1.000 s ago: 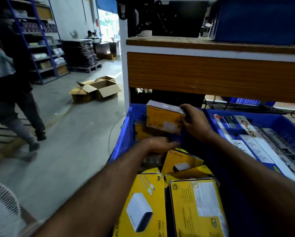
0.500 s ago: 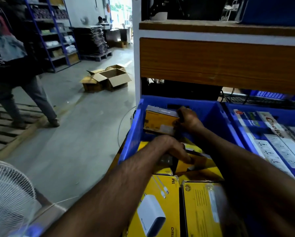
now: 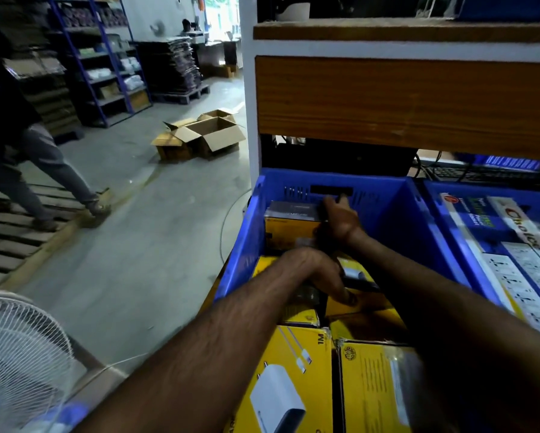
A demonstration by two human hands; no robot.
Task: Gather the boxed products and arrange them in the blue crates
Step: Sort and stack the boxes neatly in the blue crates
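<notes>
Since a second ago the small yellow box (image 3: 290, 228) has come down from mid-air into the blue crate (image 3: 396, 214) and now sits low against its far wall, toward 11 o'clock of the crate's floor. The right hand (image 3: 340, 218) grips the box's right end, fingers curled over the top edge, one fingertip against the crate's handle slot. The left hand (image 3: 321, 273) has slid further right over the yellow boxes (image 3: 296, 379) already packed at 6 o'clock and holds something small and dark there; what exactly, I cannot tell.

By its look the box is light, stiff printed card, smooth enough to slip, its corners likely to crush under a hard squeeze. I would hold it across the short ends or flat faces. A second blue crate (image 3: 468, 254) at 3 o'clock holds long white-and-blue boxes (image 3: 512, 267). Open cartons (image 3: 206, 135) lie on the floor (image 3: 156, 239) at 10 o'clock, well apart.
</notes>
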